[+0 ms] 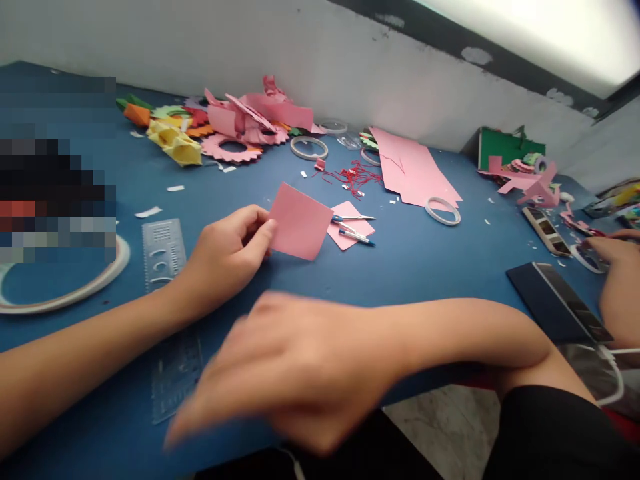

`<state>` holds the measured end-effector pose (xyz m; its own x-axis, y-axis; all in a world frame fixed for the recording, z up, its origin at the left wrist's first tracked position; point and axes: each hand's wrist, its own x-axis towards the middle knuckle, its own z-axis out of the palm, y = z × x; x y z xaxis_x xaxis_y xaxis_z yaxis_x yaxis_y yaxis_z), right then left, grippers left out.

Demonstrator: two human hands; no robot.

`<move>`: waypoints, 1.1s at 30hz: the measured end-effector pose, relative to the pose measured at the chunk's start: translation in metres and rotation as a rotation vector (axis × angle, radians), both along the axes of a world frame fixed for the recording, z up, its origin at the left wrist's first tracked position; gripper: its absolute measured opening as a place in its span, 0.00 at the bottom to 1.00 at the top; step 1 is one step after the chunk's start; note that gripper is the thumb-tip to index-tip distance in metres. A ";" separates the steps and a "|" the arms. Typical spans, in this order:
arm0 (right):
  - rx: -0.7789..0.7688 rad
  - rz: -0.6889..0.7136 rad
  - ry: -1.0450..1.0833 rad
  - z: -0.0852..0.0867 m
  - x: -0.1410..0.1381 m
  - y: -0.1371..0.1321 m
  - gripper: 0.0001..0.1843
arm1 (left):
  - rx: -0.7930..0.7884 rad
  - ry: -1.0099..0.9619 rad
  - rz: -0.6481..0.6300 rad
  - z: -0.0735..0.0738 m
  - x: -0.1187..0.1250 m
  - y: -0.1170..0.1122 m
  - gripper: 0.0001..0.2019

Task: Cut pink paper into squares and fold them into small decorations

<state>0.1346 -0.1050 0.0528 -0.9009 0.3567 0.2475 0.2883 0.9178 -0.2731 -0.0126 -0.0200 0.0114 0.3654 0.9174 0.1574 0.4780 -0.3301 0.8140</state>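
Note:
A pink paper square (301,223) is pinched at its left edge between the thumb and fingers of my left hand (233,250), held just above the table. My right hand (300,367) is nearer the camera, blurred by motion, its fingers stretched down to the left and its thumb apart. Nothing shows in it. Below its fingertips lies a clear plastic ruler (173,383) with cut-out shapes, partly hidden by my left forearm. Behind the held square, another pink paper square (345,239) lies flat with a pen (357,237) and a slim pointed metal tool (355,218) on it.
Folded and scalloped paper pieces (233,143) are heaped at the back. Rolls of tape (443,211), red threads (356,175) and a large pink sheet (417,167) lie nearby. At right are a phone (545,230), a dark blue case (545,300) and another person's hand (617,257).

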 end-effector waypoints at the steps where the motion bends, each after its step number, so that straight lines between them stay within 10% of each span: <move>1: 0.115 -0.115 0.110 -0.005 0.003 0.010 0.19 | -0.044 -0.075 -0.008 0.000 0.000 0.000 0.09; 4: 0.359 -0.565 0.218 -0.030 0.021 0.035 0.29 | -0.121 -0.229 -0.046 -0.001 0.002 0.000 0.10; 7: 0.439 -0.706 0.186 -0.055 0.036 0.051 0.39 | -0.158 -0.252 -0.094 -0.002 0.004 -0.002 0.10; 19: 0.070 -0.680 0.494 -0.063 0.042 0.055 0.11 | 0.033 -0.314 -0.156 -0.005 0.001 -0.008 0.15; 24: 0.041 -0.595 0.457 -0.057 0.041 0.051 0.19 | 0.015 -0.295 -0.340 0.000 0.002 -0.011 0.08; 33: 0.003 -0.598 0.290 -0.058 0.042 0.055 0.36 | 0.140 -0.236 -0.247 -0.007 0.001 -0.011 0.04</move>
<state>0.1766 -0.0505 -0.0047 -0.4448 0.7734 0.4517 0.6632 0.6233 -0.4142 -0.0114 -0.0314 0.0048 0.5115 0.7701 0.3812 0.1748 -0.5276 0.8313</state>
